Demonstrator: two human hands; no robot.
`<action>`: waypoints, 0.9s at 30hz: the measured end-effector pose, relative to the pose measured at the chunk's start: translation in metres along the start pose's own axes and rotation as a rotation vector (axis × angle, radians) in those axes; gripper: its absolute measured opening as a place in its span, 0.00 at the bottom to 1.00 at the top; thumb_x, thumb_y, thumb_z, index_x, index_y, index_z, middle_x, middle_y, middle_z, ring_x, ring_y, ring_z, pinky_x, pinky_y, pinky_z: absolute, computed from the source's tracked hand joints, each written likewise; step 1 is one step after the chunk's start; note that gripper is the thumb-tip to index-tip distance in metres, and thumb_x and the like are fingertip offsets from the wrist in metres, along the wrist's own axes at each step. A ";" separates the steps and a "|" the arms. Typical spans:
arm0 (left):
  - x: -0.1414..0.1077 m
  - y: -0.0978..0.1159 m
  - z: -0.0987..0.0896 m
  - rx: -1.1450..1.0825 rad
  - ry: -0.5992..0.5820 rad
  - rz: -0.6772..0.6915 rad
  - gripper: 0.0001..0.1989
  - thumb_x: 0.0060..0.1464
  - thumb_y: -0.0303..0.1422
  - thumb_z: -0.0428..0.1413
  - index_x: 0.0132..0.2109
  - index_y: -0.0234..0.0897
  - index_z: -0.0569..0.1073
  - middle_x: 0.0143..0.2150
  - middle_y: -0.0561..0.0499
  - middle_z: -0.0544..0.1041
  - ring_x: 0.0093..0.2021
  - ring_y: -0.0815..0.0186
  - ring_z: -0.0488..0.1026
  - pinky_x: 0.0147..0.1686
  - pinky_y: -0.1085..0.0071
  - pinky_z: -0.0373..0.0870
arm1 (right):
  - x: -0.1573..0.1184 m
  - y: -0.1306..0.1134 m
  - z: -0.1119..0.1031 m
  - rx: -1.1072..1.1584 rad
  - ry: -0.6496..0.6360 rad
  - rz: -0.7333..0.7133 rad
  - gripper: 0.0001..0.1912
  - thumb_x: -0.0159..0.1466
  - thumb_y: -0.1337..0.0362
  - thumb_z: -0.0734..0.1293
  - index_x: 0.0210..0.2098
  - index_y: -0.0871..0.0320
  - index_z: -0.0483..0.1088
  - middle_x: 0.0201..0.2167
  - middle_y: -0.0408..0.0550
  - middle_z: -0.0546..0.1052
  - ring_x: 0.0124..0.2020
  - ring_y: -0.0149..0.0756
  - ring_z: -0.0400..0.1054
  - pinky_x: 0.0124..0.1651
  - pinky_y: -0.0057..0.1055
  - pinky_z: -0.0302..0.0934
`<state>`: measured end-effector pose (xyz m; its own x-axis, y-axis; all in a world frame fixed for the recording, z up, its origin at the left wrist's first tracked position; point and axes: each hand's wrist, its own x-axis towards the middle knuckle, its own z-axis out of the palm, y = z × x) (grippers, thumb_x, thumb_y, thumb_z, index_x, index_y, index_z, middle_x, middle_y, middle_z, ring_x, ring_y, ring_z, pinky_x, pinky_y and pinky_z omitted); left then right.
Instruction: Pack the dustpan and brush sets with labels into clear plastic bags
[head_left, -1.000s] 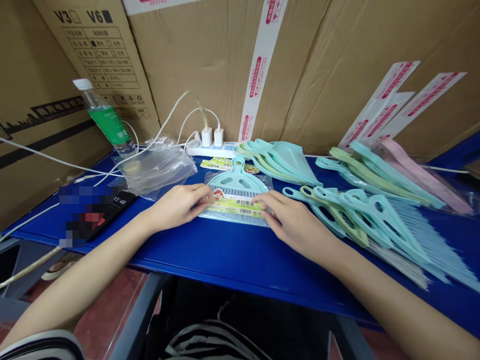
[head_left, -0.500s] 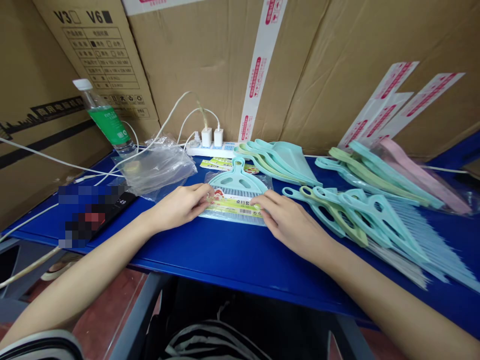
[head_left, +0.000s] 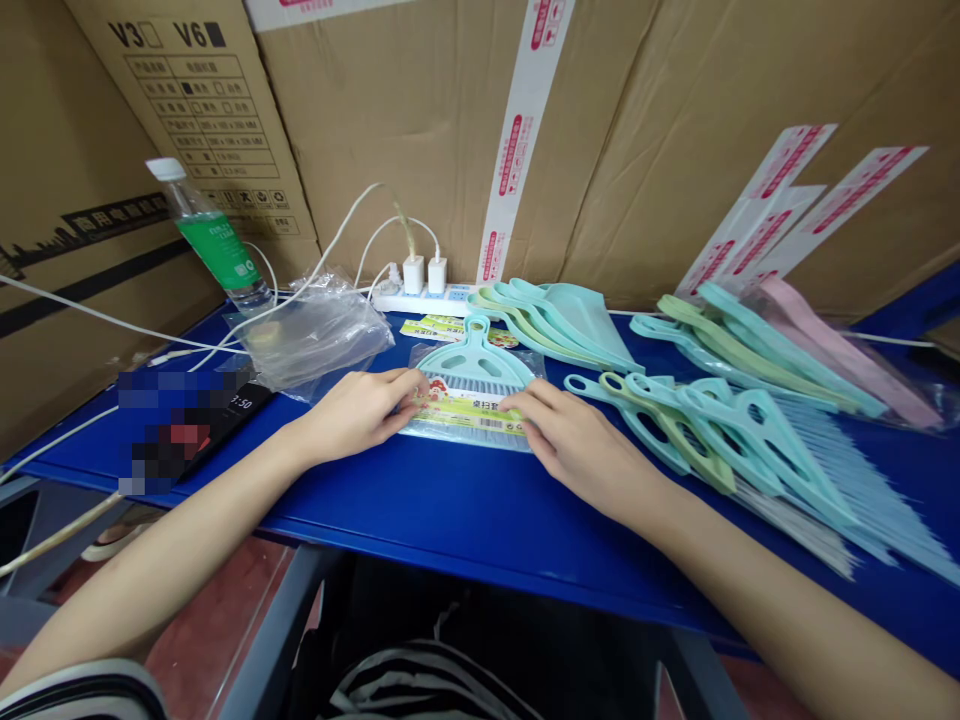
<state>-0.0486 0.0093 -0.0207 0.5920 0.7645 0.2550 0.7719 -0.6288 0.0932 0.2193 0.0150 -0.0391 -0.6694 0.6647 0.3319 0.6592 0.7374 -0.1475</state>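
Note:
A light-blue brush and dustpan set (head_left: pixel 474 352) lies on the blue table in a clear bag, with a yellow-green printed card (head_left: pixel 480 408) across its bristles. The fingers of my left hand (head_left: pixel 367 408) are closed on the left edge of this bagged set. At its right edge, my right hand (head_left: pixel 574 432) has its fingers curled onto the bag and the card's end. The handle of the set points away from me.
Loose brushes (head_left: pixel 720 430) and stacked dustpans (head_left: pixel 562 315) lie at the right. More dustpans (head_left: pixel 787 340) rest behind. At the left are plastic bags (head_left: pixel 315 335), a bottle (head_left: pixel 217 245), a phone (head_left: pixel 217 420) and cables. A power strip (head_left: pixel 457 295) stands before cardboard boxes.
The fingers of my right hand have shifted very slightly at the card. Both hands otherwise keep their places on the bagged set.

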 end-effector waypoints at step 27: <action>0.000 0.002 -0.002 0.047 -0.009 0.018 0.07 0.60 0.29 0.46 0.40 0.37 0.69 0.34 0.51 0.77 0.30 0.68 0.74 0.28 0.73 0.65 | -0.001 -0.001 0.000 -0.057 -0.004 -0.002 0.17 0.63 0.77 0.55 0.43 0.56 0.70 0.38 0.51 0.72 0.32 0.39 0.69 0.32 0.34 0.63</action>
<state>-0.0472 0.0076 -0.0181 0.6077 0.7546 0.2476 0.7712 -0.6352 0.0430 0.2191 0.0133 -0.0391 -0.6722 0.6636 0.3281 0.6760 0.7309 -0.0934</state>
